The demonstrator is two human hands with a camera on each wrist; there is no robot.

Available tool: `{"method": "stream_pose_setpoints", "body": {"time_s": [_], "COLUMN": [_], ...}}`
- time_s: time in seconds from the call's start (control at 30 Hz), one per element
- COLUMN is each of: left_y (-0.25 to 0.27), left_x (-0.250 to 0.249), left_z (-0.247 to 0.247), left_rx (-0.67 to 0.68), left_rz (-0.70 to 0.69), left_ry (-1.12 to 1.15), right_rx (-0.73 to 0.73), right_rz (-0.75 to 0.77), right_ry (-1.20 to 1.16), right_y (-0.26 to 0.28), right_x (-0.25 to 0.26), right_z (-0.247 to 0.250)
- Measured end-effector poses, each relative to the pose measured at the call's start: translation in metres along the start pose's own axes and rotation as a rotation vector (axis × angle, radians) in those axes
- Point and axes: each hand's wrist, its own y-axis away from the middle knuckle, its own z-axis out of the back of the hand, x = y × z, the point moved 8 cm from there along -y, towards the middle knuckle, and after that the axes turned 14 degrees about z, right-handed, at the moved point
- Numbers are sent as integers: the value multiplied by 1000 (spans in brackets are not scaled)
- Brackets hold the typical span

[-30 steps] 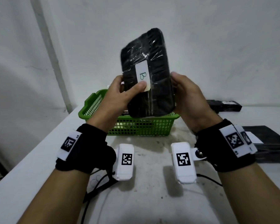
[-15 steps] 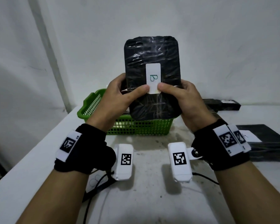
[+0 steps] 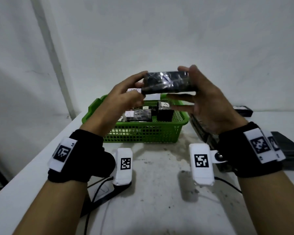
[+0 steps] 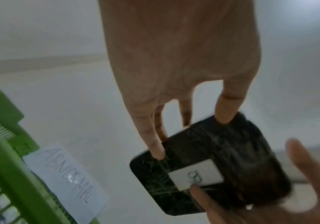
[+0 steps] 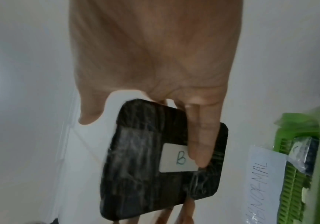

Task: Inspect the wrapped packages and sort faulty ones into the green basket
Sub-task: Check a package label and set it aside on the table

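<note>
A black package wrapped in clear film [image 3: 168, 82] is held flat and edge-on above the green basket [image 3: 143, 133]. My left hand [image 3: 140, 85] pinches its left end, while my right hand [image 3: 190, 85] holds the right end, thumb on top and fingers underneath. The underside shows in both wrist views [image 4: 212, 151] [image 5: 145, 166] and bears a white label [image 5: 178, 159] marked B. My right forefinger lies along that label. On the basket [image 4: 1, 136] [image 5: 318, 128] hangs a paper tag [image 4: 65, 174] reading ABNORMAL.
Several wrapped packages marked A [image 3: 137, 114] lie inside the basket. More black packages sit on the white table at the right [image 3: 243, 110] [image 3: 288, 150], one below my right palm [image 3: 202, 131]. Cables [image 3: 98, 189] run across the near left. A wall stands close behind.
The package stood upright with its B label facing me; both hands have tipped it flat and lowered it over the basket, with the label now facing down.
</note>
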Motion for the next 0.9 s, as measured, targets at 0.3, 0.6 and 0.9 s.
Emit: {"method": "stream_pose_setpoints", "body": {"time_s": [0.3, 0.6, 0.9], "left_y": [2, -1, -2], "left_x": [1, 6, 10], "left_z": [-11, 2, 0], "left_rx": [-71, -137, -174], "left_rz": [-29, 19, 43], "left_ry": [97, 262, 114], "right_rx": [-153, -90, -183], "right_rz": [299, 241, 20], "right_ry": [232, 94, 57], "right_y": [-3, -4, -3], "right_x": [13, 11, -11], "right_z": [5, 3, 5]}}
